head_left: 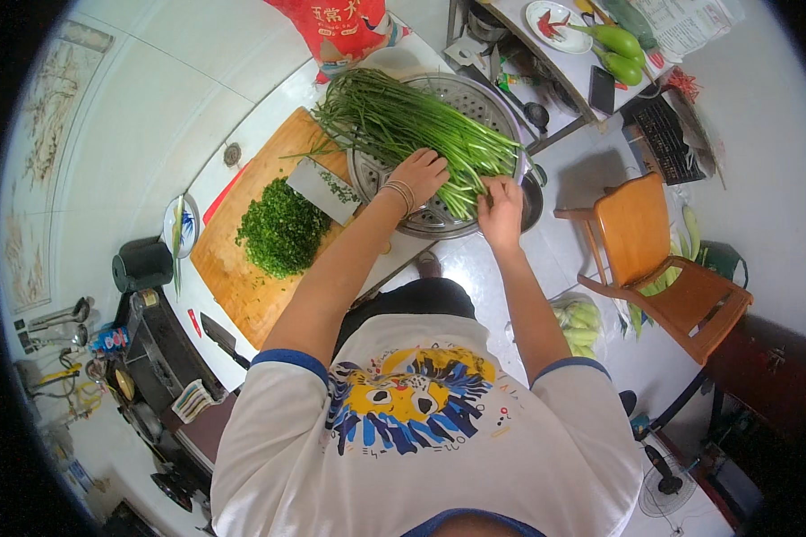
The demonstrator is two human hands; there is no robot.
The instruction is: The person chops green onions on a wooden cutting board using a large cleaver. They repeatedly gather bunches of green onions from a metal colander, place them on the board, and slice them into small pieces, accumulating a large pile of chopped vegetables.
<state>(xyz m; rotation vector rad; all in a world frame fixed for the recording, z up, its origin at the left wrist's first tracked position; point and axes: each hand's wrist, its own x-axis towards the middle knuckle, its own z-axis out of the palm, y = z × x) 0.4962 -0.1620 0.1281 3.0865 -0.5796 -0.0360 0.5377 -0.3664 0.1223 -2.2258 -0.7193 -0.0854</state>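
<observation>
We see the left hand (418,172) lying palm down on the long green stalks (403,121), its fingers curled loosely over the bundle, touching it rather than pinching it. The right hand (500,202) has its grip pressed together around the near ends of the same stalks, at the tray's near rim. The stalks lie heaped across a round perforated metal tray (475,97), which sits at the far right end of the white desk (269,121). Beside the tray, toward the desk's middle, a wooden cutting board (242,277) carries a pile of chopped greens (282,229) and a cleaver (322,190) lying flat against the pile. Both forearms reach forward from the lower edge, the left one wearing thin bangles (401,193) at the wrist.
</observation>
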